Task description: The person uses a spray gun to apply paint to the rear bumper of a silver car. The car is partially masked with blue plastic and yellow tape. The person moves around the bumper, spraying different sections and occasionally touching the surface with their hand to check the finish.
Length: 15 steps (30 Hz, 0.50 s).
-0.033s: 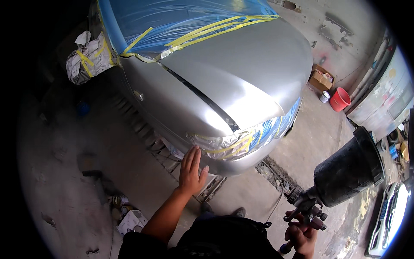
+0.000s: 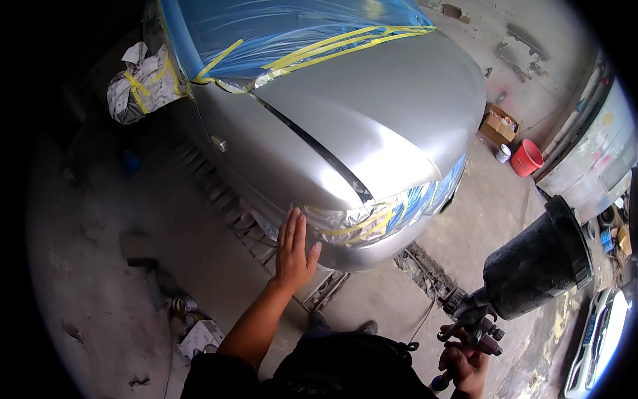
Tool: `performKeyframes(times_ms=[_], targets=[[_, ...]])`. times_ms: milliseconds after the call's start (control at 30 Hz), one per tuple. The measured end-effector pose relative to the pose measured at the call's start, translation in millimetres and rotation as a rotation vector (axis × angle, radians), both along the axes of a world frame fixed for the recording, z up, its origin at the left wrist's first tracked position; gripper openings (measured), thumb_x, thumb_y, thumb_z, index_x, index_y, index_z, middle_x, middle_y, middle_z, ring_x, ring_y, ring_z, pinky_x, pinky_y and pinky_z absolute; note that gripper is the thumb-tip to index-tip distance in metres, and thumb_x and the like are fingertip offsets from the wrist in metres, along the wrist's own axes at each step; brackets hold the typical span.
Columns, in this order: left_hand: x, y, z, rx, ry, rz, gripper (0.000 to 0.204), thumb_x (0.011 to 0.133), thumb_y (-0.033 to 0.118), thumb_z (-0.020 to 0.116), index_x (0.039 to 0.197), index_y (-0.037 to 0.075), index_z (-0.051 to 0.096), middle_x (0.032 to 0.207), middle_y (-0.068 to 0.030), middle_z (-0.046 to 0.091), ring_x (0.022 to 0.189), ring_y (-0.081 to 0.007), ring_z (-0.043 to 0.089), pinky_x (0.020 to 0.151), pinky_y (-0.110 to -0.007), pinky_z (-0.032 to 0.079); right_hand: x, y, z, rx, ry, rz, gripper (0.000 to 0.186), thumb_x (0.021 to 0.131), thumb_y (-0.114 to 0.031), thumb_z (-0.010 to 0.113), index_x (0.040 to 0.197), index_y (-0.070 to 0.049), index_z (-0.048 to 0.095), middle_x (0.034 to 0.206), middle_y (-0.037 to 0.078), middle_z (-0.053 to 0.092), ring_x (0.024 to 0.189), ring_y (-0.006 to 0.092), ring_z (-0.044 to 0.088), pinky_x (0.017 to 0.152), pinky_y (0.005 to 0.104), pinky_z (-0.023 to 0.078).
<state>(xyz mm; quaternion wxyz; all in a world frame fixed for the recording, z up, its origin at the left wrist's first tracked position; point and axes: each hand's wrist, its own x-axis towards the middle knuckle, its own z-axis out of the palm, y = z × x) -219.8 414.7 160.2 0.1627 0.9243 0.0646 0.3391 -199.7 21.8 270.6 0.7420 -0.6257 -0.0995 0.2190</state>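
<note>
A silver car (image 2: 372,113) fills the upper middle, its windscreen covered with blue film and yellow tape and its headlight (image 2: 372,216) masked the same way. My left hand (image 2: 294,249) lies flat and open against the front corner of the car, just left of the masked headlight. My right hand (image 2: 465,362) at the lower right grips a spray gun (image 2: 525,279) with a big dark cup on top, held away from the car.
A side mirror wrapped in paper and yellow tape (image 2: 139,86) sticks out at the upper left. A red bucket (image 2: 526,158), a small can and a cardboard box (image 2: 498,123) stand on the concrete floor at the right. Small tins and a box (image 2: 199,336) lie at the lower left.
</note>
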Motion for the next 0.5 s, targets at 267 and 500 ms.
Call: performKeyframes(times_ms=[267, 500], targets=[[57.5, 28.7, 26.6, 0.116, 0.027, 0.179, 0.075, 0.092, 0.035, 0.048, 0.146, -0.003, 0.013, 0.152, -0.0239, 0.01, 0.14, -0.0419, 0.009, 0.112, -0.052, 0.011, -3.2, 0.5, -13.2, -0.018, -0.07, 0.043, 0.042, 0.085, 0.003, 0.053, 0.124, 0.004, 0.038, 0.114, 0.026, 0.053, 0.06, 0.016, 0.059, 0.05, 0.026, 0.048], [67.7, 53.4, 34.6, 0.255, 0.045, 0.166, 0.08, 0.089, 0.038, 0.053, 0.146, -0.002, 0.013, 0.154, -0.0202, 0.008, 0.142, -0.0374, 0.005, 0.113, -0.053, 0.006, -19.3, 16.6, 0.0, -0.03, -0.071, -0.021, 0.043, 0.084, 0.001, 0.054, 0.124, 0.004, 0.04, 0.113, 0.026, 0.054, 0.061, 0.0172, 0.06, 0.049, 0.0261, 0.048]])
